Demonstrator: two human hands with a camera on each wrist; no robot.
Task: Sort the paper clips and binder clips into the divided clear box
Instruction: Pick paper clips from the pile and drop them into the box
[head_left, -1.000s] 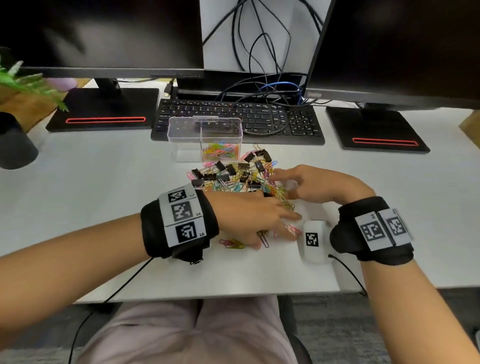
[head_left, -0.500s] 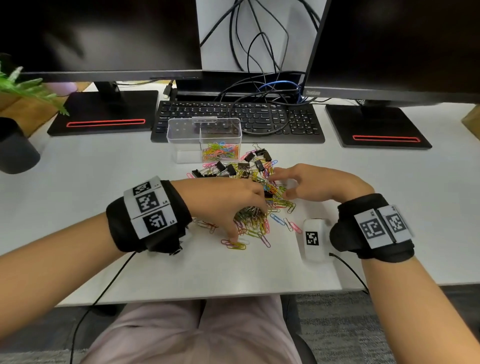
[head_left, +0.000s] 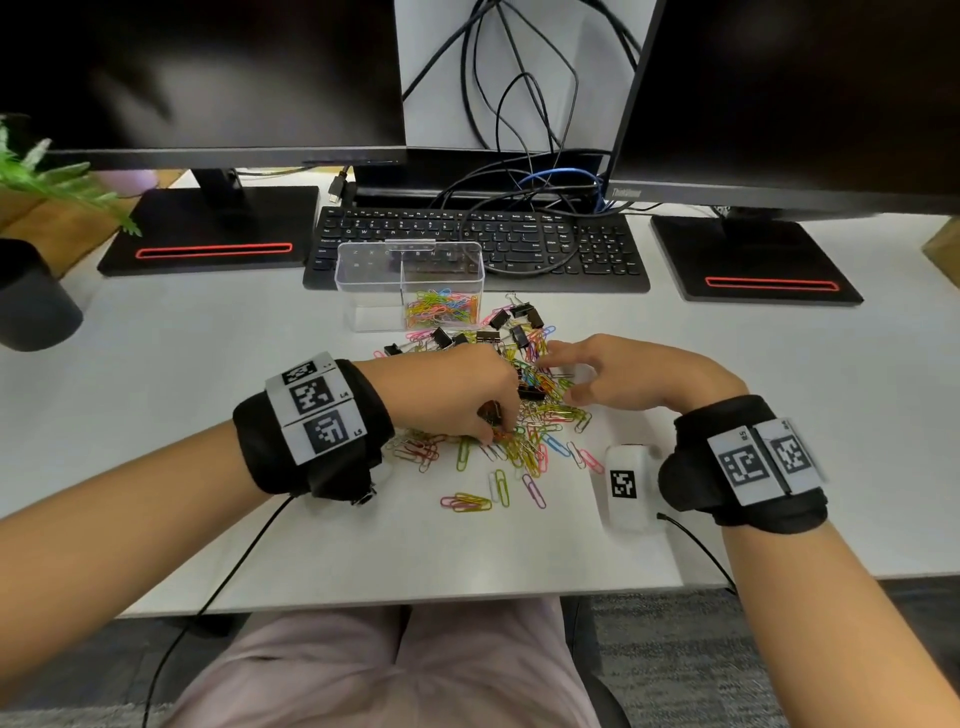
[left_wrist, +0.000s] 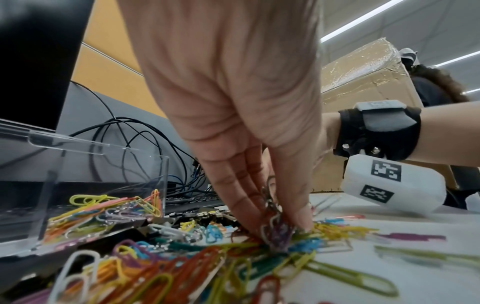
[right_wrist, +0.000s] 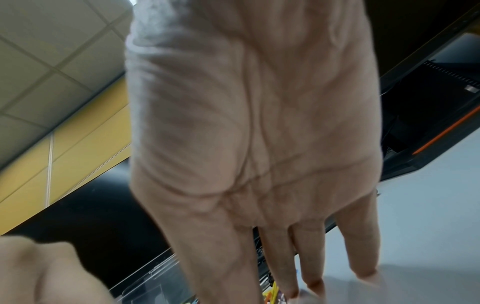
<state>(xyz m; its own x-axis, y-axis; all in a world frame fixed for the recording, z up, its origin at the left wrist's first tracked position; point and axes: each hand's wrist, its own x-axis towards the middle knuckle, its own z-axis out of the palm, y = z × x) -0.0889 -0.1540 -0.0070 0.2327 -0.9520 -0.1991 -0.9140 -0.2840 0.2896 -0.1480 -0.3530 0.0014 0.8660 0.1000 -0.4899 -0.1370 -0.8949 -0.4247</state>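
A clear divided box (head_left: 363, 291) stands in front of the keyboard. Its right compartment holds coloured paper clips (head_left: 441, 309); the left one looks empty. On the desk below it lies a mixed pile of coloured paper clips (head_left: 540, 441) and black binder clips (head_left: 519, 322). My left hand (head_left: 493, 431) reaches down into the pile. In the left wrist view its fingers and thumb (left_wrist: 278, 230) pinch a small bunch of paper clips (left_wrist: 275, 216). My right hand (head_left: 566, 374) rests on the right side of the pile with straight, spread fingers (right_wrist: 311, 283) and holds nothing.
A black keyboard (head_left: 519, 244) and two monitor stands sit behind the box, with loose cables. A white tagged device (head_left: 626, 483) lies beside my right wrist. A dark pot (head_left: 31, 301) stands far left. Stray paper clips (head_left: 467, 501) lie toward the desk's front edge.
My left hand drew back from the front right of the pile, swept left, and its fingers have closed on a bunch of paper clips. The right hand has barely moved.
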